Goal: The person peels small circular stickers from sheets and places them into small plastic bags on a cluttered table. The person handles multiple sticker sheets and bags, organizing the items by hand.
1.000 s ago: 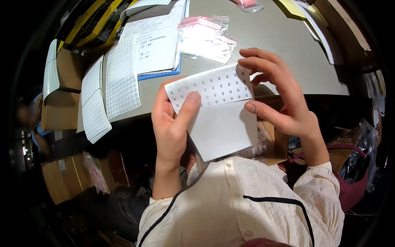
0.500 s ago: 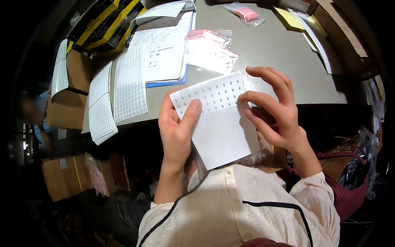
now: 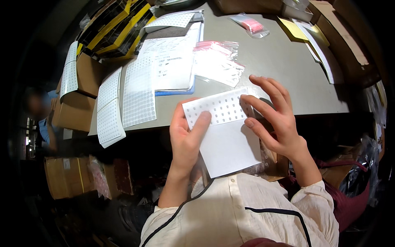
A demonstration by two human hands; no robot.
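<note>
Holding a white rectangular paper sheet [image 3: 230,148] in front of the torso, near the edge of the grey counter [image 3: 288,78], the left hand [image 3: 187,140] pinches its left side, thumb on top. The right hand [image 3: 279,123] is partly open, thumb and index finger apart at the sheet's right side; whether the fingertips touch the paper cannot be determined. Compared with half a second ago, the right index fingertip sits closer to the far right corner and farther from the thumb. The sheet is still in one piece, which suggests the handling at that edge is incomplete. Markings: the white printed strip [image 3: 224,111] across the sheet's far part carries rows of small, identical dark characters. Far left, a white paper page [image 3: 166,61] bears handwriting, too small to read reliably. No brand is identifiable on either.
</note>
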